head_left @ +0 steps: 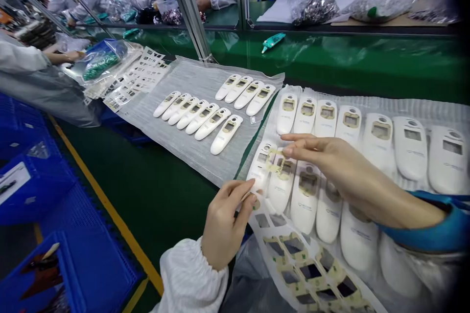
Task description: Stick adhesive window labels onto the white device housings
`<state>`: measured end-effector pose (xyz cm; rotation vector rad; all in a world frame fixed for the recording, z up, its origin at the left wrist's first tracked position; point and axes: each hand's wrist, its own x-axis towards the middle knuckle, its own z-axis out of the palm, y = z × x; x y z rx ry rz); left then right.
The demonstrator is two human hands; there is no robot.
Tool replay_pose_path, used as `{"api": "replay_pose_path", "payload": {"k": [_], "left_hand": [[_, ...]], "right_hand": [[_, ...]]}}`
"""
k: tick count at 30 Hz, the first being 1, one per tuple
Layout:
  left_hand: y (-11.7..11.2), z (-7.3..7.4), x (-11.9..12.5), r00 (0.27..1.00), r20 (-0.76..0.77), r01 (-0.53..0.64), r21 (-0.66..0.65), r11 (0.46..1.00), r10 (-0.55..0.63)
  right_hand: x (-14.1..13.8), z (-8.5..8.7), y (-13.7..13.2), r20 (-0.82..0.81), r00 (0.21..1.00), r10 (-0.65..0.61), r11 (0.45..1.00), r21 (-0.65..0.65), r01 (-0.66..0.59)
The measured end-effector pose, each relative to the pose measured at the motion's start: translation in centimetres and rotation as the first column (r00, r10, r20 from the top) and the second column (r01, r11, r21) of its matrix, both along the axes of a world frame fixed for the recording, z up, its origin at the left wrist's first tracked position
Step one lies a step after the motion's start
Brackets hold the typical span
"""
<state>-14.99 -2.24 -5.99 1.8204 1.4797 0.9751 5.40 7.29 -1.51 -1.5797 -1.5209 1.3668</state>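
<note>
The hands are apart. The right hand (341,171) pinches a small yellowish film piece (274,160) in its fingertips (290,149), just above the white plastic casings (304,200). The left hand (223,227) seems to hold the edge of a die-cut backing sheet (312,269), which lies over the near end of those casings. Left of the casings I see a grey plastic sheet (176,144) carrying more casings (200,120), with blue crates (36,190) farther left.
</note>
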Motion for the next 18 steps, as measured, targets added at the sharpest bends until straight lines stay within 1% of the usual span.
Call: {"api": "replay_pose_path", "payload": {"k": [2, 4, 6, 8, 11, 15, 18], "left_hand": [[0.4, -0.6, 0.3, 0.993, -0.12, 0.005, 0.146, 0.989, 0.013], [0.7, -1.0, 0.9, 0.98, -0.197, 0.057, 0.215, 0.975, -0.014], [0.8, -1.4, 1.4, 0.969, -0.245, 0.088, 0.245, 0.965, -0.026], [0.6, -1.7, 2.0, 0.959, -0.285, 0.087, 0.285, 0.955, -0.002], [0.3, -2.2, 2.5, 0.944, -0.325, 0.068, 0.328, 0.942, 0.046], [0.1, -2.6, 2.6, 0.94, -0.335, 0.06, 0.336, 0.94, 0.06], [0.2, -2.5, 2.5, 0.943, -0.327, 0.05, 0.322, 0.945, 0.062]], "right_hand": [[-1.3, -0.7, 1.2, -0.044, 0.998, -0.036, 0.999, -0.03, 0.035], [-2.1, -1.4, 1.6, -0.058, 0.997, -0.042, 0.998, -0.039, 0.04], [-2.3, -2.1, 1.7, -0.048, 0.998, -0.031, 0.999, -0.041, 0.029], [-2.1, -2.5, 1.7, -0.029, 0.999, -0.015, 0.999, -0.041, 0.014], [-1.9, -2.8, 1.7, 0.009, 1.0, -0.003, 1.0, -0.029, 0.003], [-1.9, -2.8, 1.9, 0.038, 0.999, 0.018, 1.0, 0.0, -0.018], [-1.9, -3.1, 2.0, 0.036, 0.999, 0.018, 1.0, -0.02, -0.017]]}}
